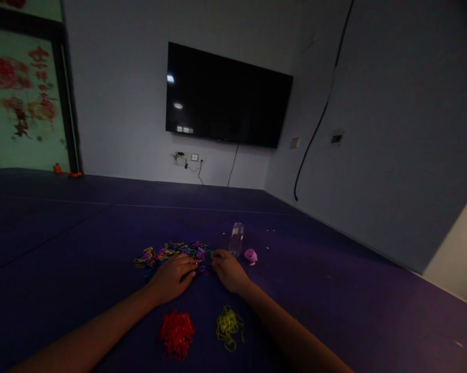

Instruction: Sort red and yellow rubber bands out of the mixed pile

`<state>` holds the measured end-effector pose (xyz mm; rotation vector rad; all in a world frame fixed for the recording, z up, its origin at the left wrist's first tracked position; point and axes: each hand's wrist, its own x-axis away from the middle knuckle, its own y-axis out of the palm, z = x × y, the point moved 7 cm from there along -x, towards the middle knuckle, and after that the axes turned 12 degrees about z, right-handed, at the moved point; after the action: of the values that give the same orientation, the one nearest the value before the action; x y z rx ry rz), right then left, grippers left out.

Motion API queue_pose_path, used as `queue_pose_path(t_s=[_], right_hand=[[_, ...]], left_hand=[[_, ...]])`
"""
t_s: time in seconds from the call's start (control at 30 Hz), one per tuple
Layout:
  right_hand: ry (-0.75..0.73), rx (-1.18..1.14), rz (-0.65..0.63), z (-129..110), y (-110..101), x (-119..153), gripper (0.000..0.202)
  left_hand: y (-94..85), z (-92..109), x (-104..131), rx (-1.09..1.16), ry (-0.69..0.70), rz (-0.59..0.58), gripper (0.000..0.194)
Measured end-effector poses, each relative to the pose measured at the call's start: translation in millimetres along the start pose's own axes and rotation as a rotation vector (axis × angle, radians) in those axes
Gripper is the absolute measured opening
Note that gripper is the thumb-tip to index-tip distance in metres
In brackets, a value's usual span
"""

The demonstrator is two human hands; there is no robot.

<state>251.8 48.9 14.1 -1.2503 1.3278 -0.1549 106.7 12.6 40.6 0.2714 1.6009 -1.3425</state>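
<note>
A mixed pile of coloured rubber bands (171,251), in yellow, pink, blue and purple, lies on the dark purple floor mat. My left hand (175,275) rests over the near side of this pile, its fingers stretched forward and holding nothing I can see. At the pile's right end, my right hand (229,270) has its fingers curled and pressed together; whatever is in them is too small and dark to make out. Between my forearms sit a heap of red rubber bands (177,334) and, to its right, a smaller heap of yellow rubber bands (229,326).
Just beyond my right hand is a clear plastic bottle (236,238), with a pink cap (251,256) beside it. Small white bits dot the purple mat (334,300). A television (225,96) hangs on the far wall, and a black cable (315,127) runs down the right wall.
</note>
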Motion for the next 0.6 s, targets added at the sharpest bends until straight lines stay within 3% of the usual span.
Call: queue_pose_path(t_s=[0.6], right_hand=[[-0.011,0.001,-0.003,-0.5,0.7,-0.9,0.027]], left_hand=[[-4.6,-8.5,-0.6,-0.04,-0.004,0.077,0.014]])
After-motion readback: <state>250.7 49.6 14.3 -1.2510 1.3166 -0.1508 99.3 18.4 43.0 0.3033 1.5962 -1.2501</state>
